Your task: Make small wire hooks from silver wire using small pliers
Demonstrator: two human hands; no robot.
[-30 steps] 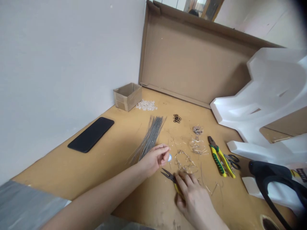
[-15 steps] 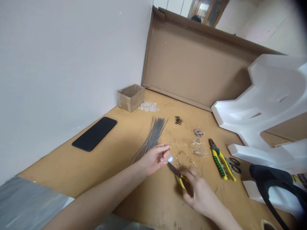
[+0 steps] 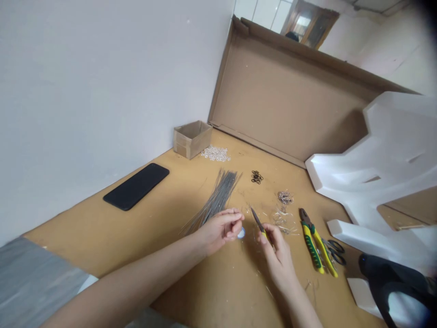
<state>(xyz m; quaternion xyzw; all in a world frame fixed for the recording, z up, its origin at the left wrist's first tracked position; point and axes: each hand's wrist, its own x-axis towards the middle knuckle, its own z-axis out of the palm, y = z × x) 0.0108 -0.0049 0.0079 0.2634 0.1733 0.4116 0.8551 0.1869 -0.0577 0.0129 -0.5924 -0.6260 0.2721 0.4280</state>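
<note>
This looks like a small makeshift workshop corner. Long-nosed pliers are held over a desk carrying green-and-yellow pliers, a bundle of thin wires and black rings; a cardboard tray stands on edge behind.

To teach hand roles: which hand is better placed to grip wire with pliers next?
Likely the right hand: it holds the slim pliers, tips near the left hand, whose fingers are drawn together.

Pale wall left, tan tabletop, brown-framed panes behind
</note>
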